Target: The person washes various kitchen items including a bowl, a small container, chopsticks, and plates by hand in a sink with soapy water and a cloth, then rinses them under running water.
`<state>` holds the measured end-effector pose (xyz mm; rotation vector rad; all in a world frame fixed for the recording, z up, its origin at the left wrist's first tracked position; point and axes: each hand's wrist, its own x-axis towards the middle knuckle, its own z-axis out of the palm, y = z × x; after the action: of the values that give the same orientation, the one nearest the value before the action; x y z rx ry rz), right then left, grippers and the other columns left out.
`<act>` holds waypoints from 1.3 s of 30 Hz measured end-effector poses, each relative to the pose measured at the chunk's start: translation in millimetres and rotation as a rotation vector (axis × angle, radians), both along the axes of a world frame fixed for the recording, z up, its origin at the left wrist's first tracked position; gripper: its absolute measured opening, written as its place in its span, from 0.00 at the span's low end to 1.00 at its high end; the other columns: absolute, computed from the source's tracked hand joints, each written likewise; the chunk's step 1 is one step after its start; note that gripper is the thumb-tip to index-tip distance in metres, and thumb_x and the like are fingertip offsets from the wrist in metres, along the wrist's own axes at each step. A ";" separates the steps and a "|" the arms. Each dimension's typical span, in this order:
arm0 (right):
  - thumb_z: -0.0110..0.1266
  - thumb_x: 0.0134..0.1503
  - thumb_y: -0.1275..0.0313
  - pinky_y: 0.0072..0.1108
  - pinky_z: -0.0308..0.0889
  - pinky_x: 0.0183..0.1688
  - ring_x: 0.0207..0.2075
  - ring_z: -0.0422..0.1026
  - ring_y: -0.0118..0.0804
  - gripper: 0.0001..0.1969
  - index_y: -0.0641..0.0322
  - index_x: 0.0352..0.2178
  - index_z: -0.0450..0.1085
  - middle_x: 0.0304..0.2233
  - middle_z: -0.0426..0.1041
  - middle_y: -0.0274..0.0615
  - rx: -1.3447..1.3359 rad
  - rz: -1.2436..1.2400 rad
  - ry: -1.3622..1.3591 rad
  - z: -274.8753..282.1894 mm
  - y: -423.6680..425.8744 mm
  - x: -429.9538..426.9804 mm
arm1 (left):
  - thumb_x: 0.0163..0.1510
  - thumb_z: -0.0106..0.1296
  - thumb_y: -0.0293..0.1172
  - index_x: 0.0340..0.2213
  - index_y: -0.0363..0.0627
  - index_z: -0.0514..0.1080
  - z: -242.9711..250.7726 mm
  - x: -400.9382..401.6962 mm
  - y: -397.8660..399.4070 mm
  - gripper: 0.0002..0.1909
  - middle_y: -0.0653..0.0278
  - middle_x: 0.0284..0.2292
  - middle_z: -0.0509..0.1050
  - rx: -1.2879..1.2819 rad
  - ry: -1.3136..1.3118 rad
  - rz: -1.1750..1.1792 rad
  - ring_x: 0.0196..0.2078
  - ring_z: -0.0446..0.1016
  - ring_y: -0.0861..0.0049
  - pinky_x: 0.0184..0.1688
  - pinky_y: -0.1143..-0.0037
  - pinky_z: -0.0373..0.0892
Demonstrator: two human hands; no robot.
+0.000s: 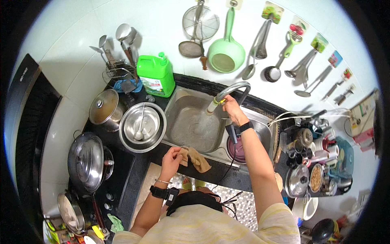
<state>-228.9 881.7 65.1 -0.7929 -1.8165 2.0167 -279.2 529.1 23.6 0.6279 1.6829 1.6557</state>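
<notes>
My left hand (pixel 171 161) pinches the corner of a brown cloth (pixel 198 161) at the front edge of the sink. The cloth lies crumpled over the dark counter edge. My right hand (pixel 234 109) reaches across the sink to the curved chrome faucet (pixel 229 89), its fingers closed close to the yellow-banded spout end (pixel 212 106) and partly hidden. Below the spout is the large steel sink basin (pixel 195 131), its bottom wet. A purple-red round container (pixel 237 149) sits in the smaller basin, partly covered by my right forearm.
Nested steel bowls with a spoon (pixel 142 122) stand left of the sink, beside a lidded pot (pixel 104 106) and a green detergent jug (pixel 156 74). A lidded wok (pixel 86 161) sits on the stove. Cups and lids (pixel 310 152) crowd the right counter. Utensils hang on the wall.
</notes>
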 end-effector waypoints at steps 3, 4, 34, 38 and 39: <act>0.36 0.46 0.84 0.14 0.56 0.22 0.21 0.60 0.22 0.20 0.55 0.40 0.65 0.33 0.68 0.32 -0.203 -0.344 0.236 -6.7 -31.7 11.5 | 0.51 0.46 0.19 0.40 0.33 0.65 8.5 0.3 -5.4 0.12 0.63 0.34 0.74 -0.063 0.077 -0.051 0.35 0.71 0.83 0.38 0.83 0.67; 0.39 0.47 0.81 0.17 0.59 0.24 0.23 0.62 0.25 0.18 0.54 0.40 0.64 0.33 0.69 0.34 -0.370 -0.358 0.269 -19.5 -40.2 17.4 | 0.50 0.46 0.19 0.40 0.33 0.65 12.8 0.5 -9.4 0.12 0.62 0.34 0.74 -0.046 0.072 -0.021 0.35 0.71 0.82 0.38 0.82 0.67; 0.58 0.41 0.58 0.40 0.58 0.51 0.53 0.58 0.53 0.31 0.59 0.46 0.61 0.49 0.60 0.52 0.536 -0.285 -1.242 -108.9 -86.0 515.9 | 0.52 0.44 0.18 0.40 0.33 0.64 84.2 185.3 107.1 0.11 0.62 0.36 0.72 0.103 0.056 -0.264 0.38 0.70 0.81 0.41 0.82 0.67; 0.63 0.35 0.59 0.36 0.62 0.48 0.48 0.62 0.53 0.35 0.58 0.45 0.60 0.43 0.64 0.52 0.735 -0.264 -1.114 -137.2 -81.9 534.8 | 0.52 0.44 0.18 0.40 0.34 0.64 67.3 221.7 118.7 0.12 0.63 0.35 0.72 0.124 0.022 -0.271 0.37 0.70 0.83 0.40 0.82 0.67; 0.63 0.35 0.59 0.36 0.62 0.48 0.47 0.63 0.53 0.35 0.57 0.45 0.60 0.42 0.64 0.51 0.768 -0.288 -1.097 -145.4 -81.3 540.5 | 0.52 0.45 0.18 0.40 0.34 0.65 63.2 234.4 123.0 0.12 0.64 0.35 0.72 0.124 0.014 -0.290 0.37 0.70 0.83 0.40 0.83 0.66</act>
<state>311.6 800.4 -80.3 -1.8966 -2.4751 0.5036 -44.8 652.2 86.8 0.8994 1.4288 1.5553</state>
